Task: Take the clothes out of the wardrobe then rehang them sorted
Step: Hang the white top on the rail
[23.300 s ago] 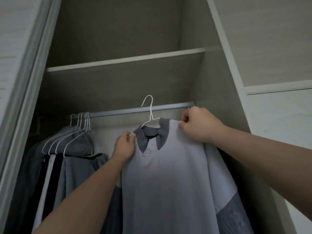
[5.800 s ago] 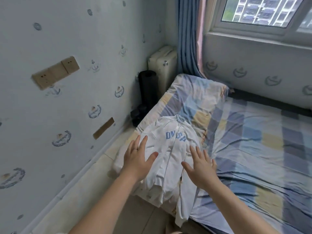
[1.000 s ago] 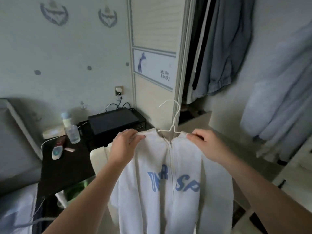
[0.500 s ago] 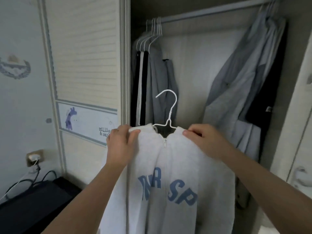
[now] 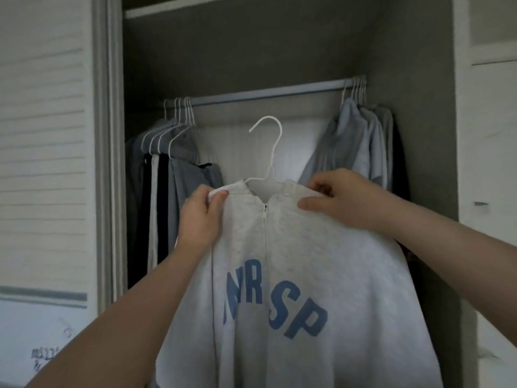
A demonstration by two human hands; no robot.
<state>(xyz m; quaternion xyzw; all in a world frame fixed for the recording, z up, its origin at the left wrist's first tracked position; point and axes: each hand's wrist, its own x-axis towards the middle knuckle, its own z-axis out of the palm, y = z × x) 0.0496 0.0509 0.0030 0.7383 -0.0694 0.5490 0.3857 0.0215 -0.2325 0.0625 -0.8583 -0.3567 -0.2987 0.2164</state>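
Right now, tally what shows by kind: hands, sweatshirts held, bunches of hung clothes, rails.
Hands: 2, left hand and right hand
Sweatshirts held: 1, white sweatshirt
Bunches of hung clothes: 2, left bunch and right bunch
Rails: 1, rail
Total: 6

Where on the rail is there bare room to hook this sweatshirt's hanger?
The rail is bare in its middle stretch, between the dark clothes bunched at the left end and the pale grey clothes bunched at the right end. The hanger hook sits below that gap. Both ends are crowded with hangers.
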